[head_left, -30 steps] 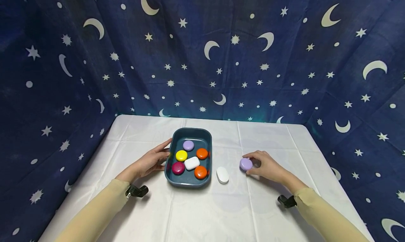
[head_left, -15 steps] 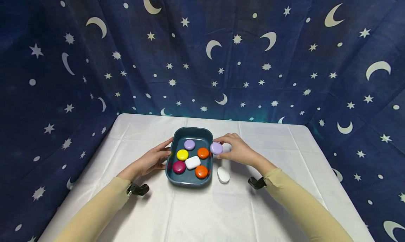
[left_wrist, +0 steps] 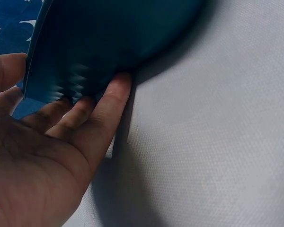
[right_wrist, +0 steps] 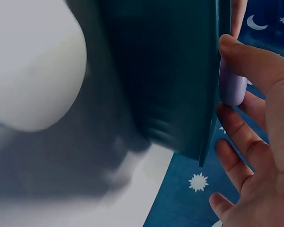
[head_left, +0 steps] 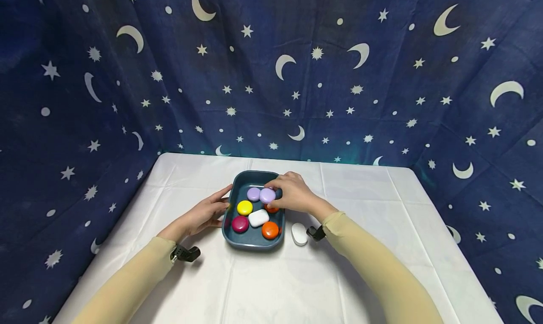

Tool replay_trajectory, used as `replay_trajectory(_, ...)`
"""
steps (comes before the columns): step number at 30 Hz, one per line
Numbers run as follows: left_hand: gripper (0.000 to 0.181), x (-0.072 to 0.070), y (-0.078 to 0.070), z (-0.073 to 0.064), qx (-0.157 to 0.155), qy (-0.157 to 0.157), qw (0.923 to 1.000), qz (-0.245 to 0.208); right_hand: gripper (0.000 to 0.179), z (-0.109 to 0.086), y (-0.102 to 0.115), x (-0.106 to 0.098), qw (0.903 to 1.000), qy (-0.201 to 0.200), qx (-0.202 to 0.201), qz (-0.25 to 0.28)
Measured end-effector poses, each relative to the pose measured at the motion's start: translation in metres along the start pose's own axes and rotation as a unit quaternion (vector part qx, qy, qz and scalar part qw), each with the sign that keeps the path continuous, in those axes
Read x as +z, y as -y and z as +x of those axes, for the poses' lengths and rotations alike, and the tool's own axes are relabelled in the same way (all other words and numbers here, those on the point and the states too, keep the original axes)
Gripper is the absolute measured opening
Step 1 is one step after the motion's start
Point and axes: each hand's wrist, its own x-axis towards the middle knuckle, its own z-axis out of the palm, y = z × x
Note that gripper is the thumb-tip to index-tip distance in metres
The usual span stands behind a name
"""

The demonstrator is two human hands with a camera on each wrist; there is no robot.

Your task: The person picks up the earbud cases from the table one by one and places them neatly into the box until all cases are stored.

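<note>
My right hand [head_left: 292, 192] pinches a glossy lilac disc [head_left: 267, 195] between thumb and fingers, over the right side of the dark teal box [head_left: 252, 246]. In the right wrist view the lilac disc [right_wrist: 232, 87] shows edge-on past the box rim. The box holds another lilac disc [head_left: 253, 194], a yellow disc [head_left: 244, 207], a dark pink disc [head_left: 240, 224], a white rounded block [head_left: 258, 218] and two orange discs, the near one [head_left: 270, 230] whole, the far one [head_left: 272, 209] partly hidden. My left hand [head_left: 203, 215] rests extended fingers against the box's left wall [left_wrist: 99, 47].
A white oval piece [head_left: 299, 234] lies on the white tablecloth [head_left: 271, 286] just right of the box, beside the right wrist's black band [head_left: 316, 233]. A dark blue curtain [head_left: 254, 69] with moons and stars stands behind the table and along both sides.
My right hand has carried the lilac disc leftward from the table on the right, past the white oval piece, to above the box. My left hand has stayed at the box.
</note>
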Motion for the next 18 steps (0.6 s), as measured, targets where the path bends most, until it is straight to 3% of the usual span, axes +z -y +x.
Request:
replay_trajectory(8,0.063,0.002,-0.001,0.001,-0.003,0.002,1.0000,-0.001,0.062,0.005,0.001,0.001,0.9998,-0.014,-0.009,0.005)
replay_trajectory(18,0.064,0.000,0.000,0.001,-0.006,0.001,1.0000,0.000,0.062,-0.025,-0.009,-0.028,0.9961,-0.061,0.017,0.062)
